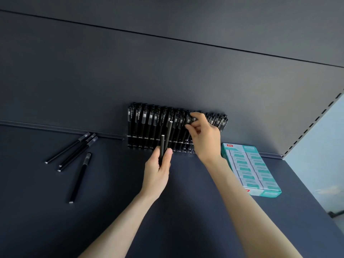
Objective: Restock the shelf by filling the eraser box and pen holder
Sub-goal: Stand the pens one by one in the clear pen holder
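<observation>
Shelf (46, 220): matte, dark, flat.
Left hand (157, 170): gripping two slim black pens (169, 131).
Right hand (203, 138): pinching a capped pen (189, 119) in the pen holder (141, 146).

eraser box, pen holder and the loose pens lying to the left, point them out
eraser box (266, 194), head view, its teal front wall
pen holder (139, 146), head view, its clear lower front rail
loose pens (80, 178), head view, mid barrel of the nearest one

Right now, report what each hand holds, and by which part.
Left hand grips two pens by their lower ends; right hand pinches one pen by its top end.
</observation>
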Action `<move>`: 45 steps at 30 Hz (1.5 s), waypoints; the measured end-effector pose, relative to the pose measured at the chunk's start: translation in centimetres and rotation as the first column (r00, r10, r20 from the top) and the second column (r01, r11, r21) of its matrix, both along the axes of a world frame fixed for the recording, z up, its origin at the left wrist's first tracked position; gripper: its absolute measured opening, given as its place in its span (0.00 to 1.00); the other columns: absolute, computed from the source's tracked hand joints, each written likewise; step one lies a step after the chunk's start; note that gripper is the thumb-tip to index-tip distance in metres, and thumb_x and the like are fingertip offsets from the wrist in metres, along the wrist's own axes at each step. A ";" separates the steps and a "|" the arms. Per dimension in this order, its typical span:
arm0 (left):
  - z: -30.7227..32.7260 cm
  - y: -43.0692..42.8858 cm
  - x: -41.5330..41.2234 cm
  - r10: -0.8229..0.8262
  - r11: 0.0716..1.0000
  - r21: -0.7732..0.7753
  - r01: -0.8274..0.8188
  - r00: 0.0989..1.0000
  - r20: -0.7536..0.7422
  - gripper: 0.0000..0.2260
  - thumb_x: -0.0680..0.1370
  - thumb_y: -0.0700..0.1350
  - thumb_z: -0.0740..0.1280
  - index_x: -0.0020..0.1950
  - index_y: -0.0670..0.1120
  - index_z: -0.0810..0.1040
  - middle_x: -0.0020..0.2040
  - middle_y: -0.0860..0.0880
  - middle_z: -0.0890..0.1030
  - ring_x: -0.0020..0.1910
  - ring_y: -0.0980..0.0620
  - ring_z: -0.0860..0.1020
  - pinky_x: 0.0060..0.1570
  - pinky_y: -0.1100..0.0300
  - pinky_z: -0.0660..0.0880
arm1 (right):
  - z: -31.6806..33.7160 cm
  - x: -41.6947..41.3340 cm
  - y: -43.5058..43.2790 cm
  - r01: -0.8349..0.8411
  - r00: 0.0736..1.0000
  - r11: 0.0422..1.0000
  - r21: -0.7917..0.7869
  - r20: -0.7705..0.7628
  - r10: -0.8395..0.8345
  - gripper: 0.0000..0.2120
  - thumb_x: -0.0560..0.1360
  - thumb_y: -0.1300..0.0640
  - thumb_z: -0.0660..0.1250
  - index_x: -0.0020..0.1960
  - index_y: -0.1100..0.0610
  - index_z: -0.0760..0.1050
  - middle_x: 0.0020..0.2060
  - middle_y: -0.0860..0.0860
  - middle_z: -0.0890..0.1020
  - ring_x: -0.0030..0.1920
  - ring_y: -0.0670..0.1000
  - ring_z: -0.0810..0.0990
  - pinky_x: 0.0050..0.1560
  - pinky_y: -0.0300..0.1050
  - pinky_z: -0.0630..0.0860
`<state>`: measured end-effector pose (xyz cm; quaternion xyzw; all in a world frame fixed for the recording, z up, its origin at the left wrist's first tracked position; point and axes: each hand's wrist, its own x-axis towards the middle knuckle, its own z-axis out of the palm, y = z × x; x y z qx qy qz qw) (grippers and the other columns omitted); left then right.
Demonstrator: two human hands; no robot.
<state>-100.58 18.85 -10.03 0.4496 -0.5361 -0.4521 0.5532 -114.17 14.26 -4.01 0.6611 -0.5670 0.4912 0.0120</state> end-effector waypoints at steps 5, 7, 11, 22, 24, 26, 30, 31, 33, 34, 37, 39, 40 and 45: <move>0.7 0.4 0.3 0.001 1.000 0.026 -0.002 1.000 0.031 0.31 0.78 0.56 0.62 0.63 0.29 0.62 0.27 0.54 0.59 0.32 0.44 0.77 0.34 0.44 0.71 | 0.0 0.1 0.7 0.054 0.999 0.998 0.039 -0.007 -0.054 0.14 0.75 0.58 0.68 0.60 0.54 0.75 0.37 0.47 0.79 0.36 0.50 0.76 0.43 0.49 0.76; 0.6 0.5 0.3 -0.016 1.000 0.019 0.016 0.999 0.028 0.28 0.78 0.57 0.63 0.59 0.31 0.67 0.23 0.50 0.66 0.26 0.51 0.73 0.30 0.50 0.67 | 0.3 0.1 1.8 0.034 0.991 0.999 0.029 0.129 -0.037 0.12 0.76 0.55 0.68 0.59 0.54 0.75 0.36 0.47 0.77 0.35 0.47 0.74 0.42 0.43 0.74; 0.9 1.1 0.1 -0.130 0.991 -0.025 0.131 0.990 0.060 0.12 0.78 0.51 0.67 0.40 0.44 0.75 0.26 0.48 0.65 0.26 0.47 0.62 0.27 0.50 0.60 | 0.7 0.5 4.0 -0.310 0.837 0.940 0.146 0.511 0.196 0.08 0.73 0.56 0.70 0.52 0.52 0.77 0.36 0.51 0.80 0.37 0.47 0.78 0.42 0.41 0.76; 2.8 0.5 2.6 0.014 0.997 0.075 0.006 0.964 -0.267 0.04 0.73 0.39 0.72 0.41 0.39 0.79 0.28 0.50 0.78 0.21 0.57 0.62 0.21 0.65 0.57 | -1.7 -1.0 7.0 -0.501 0.650 0.833 0.236 0.738 0.182 0.06 0.70 0.70 0.70 0.39 0.61 0.79 0.29 0.50 0.82 0.30 0.46 0.80 0.36 0.36 0.78; 2.7 0.4 2.6 0.023 0.996 0.084 -0.002 0.967 -0.255 0.05 0.72 0.39 0.72 0.40 0.40 0.78 0.26 0.51 0.76 0.21 0.56 0.62 0.21 0.65 0.56 | -1.9 -0.5 7.4 -0.566 0.683 0.763 0.312 0.696 0.221 0.07 0.69 0.70 0.71 0.41 0.60 0.80 0.28 0.49 0.82 0.30 0.45 0.79 0.36 0.35 0.77; 2.6 0.5 2.5 0.013 0.996 0.089 0.009 0.970 -0.244 0.05 0.72 0.40 0.72 0.39 0.41 0.79 0.24 0.52 0.71 0.22 0.54 0.60 0.22 0.62 0.55 | -2.1 -0.1 7.6 -0.567 0.740 0.733 0.376 0.625 0.251 0.09 0.68 0.68 0.72 0.41 0.55 0.80 0.30 0.46 0.83 0.33 0.44 0.79 0.38 0.34 0.75; 2.4 0.7 2.3 -0.028 0.996 0.080 0.049 0.971 -0.238 0.02 0.73 0.41 0.72 0.44 0.44 0.82 0.26 0.53 0.69 0.25 0.54 0.60 0.22 0.63 0.55 | -1.4 0.0 7.6 -0.561 0.738 0.753 0.343 0.620 0.268 0.07 0.72 0.67 0.69 0.43 0.55 0.78 0.34 0.47 0.83 0.37 0.41 0.81 0.42 0.32 0.75; 2.3 0.8 2.2 -0.040 0.994 0.086 0.061 0.973 -0.229 0.02 0.73 0.42 0.72 0.44 0.44 0.82 0.26 0.52 0.69 0.25 0.54 0.61 0.22 0.63 0.55 | -1.1 0.1 7.5 -0.572 0.708 0.761 0.306 0.652 0.271 0.06 0.73 0.68 0.67 0.45 0.57 0.77 0.36 0.49 0.83 0.37 0.42 0.81 0.42 0.33 0.75; 2.1 0.9 2.0 -0.067 0.991 0.104 0.088 0.979 -0.193 0.04 0.73 0.44 0.71 0.42 0.43 0.81 0.28 0.48 0.67 0.25 0.54 0.61 0.22 0.65 0.57 | -0.7 0.1 7.3 -0.577 0.658 0.785 0.227 0.698 0.282 0.06 0.74 0.69 0.66 0.48 0.60 0.75 0.38 0.51 0.82 0.39 0.44 0.82 0.42 0.37 0.78; 2.0 0.9 1.8 -0.085 0.988 0.112 0.105 0.982 -0.170 0.06 0.74 0.44 0.71 0.41 0.42 0.81 0.29 0.46 0.66 0.26 0.54 0.61 0.22 0.65 0.57 | -0.5 0.2 7.2 -0.566 0.646 0.800 0.197 0.709 0.283 0.08 0.74 0.69 0.65 0.50 0.60 0.74 0.39 0.53 0.82 0.39 0.46 0.82 0.43 0.40 0.79; 1.9 1.2 1.6 -0.162 0.977 0.122 0.174 0.981 -0.104 0.09 0.74 0.45 0.71 0.42 0.39 0.81 0.31 0.38 0.72 0.26 0.53 0.62 0.22 0.65 0.57 | 0.0 0.3 6.8 -0.522 0.626 0.842 0.135 0.732 0.271 0.13 0.74 0.71 0.66 0.53 0.57 0.70 0.39 0.55 0.80 0.39 0.50 0.82 0.44 0.43 0.80; 1.9 1.2 1.6 -0.194 0.971 0.126 0.202 0.979 -0.066 0.08 0.75 0.44 0.71 0.42 0.39 0.82 0.37 0.32 0.77 0.26 0.53 0.63 0.22 0.65 0.58 | 0.0 0.4 6.5 -0.498 0.645 0.856 0.138 0.719 0.259 0.16 0.73 0.71 0.66 0.55 0.54 0.69 0.39 0.57 0.80 0.39 0.51 0.82 0.44 0.44 0.80; 1.8 1.1 1.6 -0.201 0.970 0.128 0.207 0.978 -0.053 0.08 0.74 0.44 0.71 0.41 0.39 0.82 0.38 0.31 0.76 0.26 0.53 0.63 0.22 0.65 0.58 | -0.1 0.4 6.3 -0.489 0.657 0.860 0.143 0.710 0.255 0.17 0.73 0.70 0.66 0.55 0.53 0.68 0.40 0.57 0.79 0.39 0.51 0.82 0.45 0.44 0.80; 1.4 0.7 1.7 -0.200 0.969 0.151 0.196 0.980 0.016 0.08 0.74 0.43 0.71 0.38 0.39 0.81 0.28 0.50 0.75 0.25 0.54 0.62 0.22 0.66 0.58 | 0.6 -0.1 5.2 -0.376 0.657 0.925 0.050 0.718 0.229 0.15 0.74 0.66 0.67 0.59 0.59 0.68 0.38 0.57 0.80 0.39 0.52 0.82 0.43 0.45 0.81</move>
